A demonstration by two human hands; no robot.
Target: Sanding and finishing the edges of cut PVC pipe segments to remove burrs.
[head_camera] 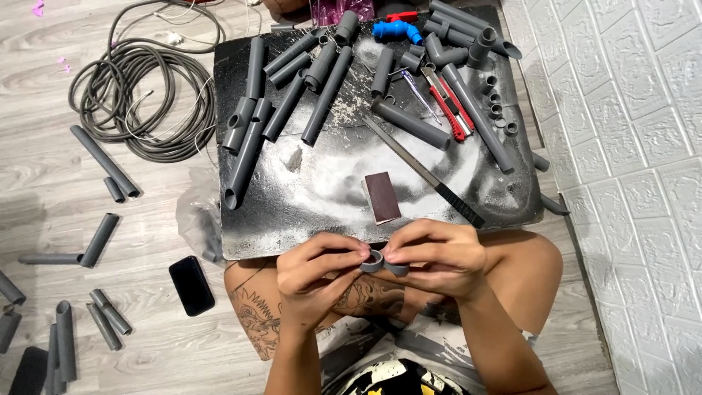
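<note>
Both hands meet over my lap at the near edge of a dusty black board [292,212]. My left hand [314,274] pinches a short grey pipe ring [374,260] between thumb and fingers. My right hand [439,256] grips a second grey ring [397,268], pressed against the first one. Just beyond the hands a dark brown sanding block [382,196] lies on the board, with a long black saw blade [428,175] lying diagonally to its right.
Several grey pipe lengths [325,95] and fittings [468,44] cover the board's far half, with a red utility knife [450,106] and a blue elbow [395,31]. A hose coil [146,95], loose pipe pieces [102,161] and a black phone [191,285] lie on the wooden floor at left. A white textured wall [636,146] stands right.
</note>
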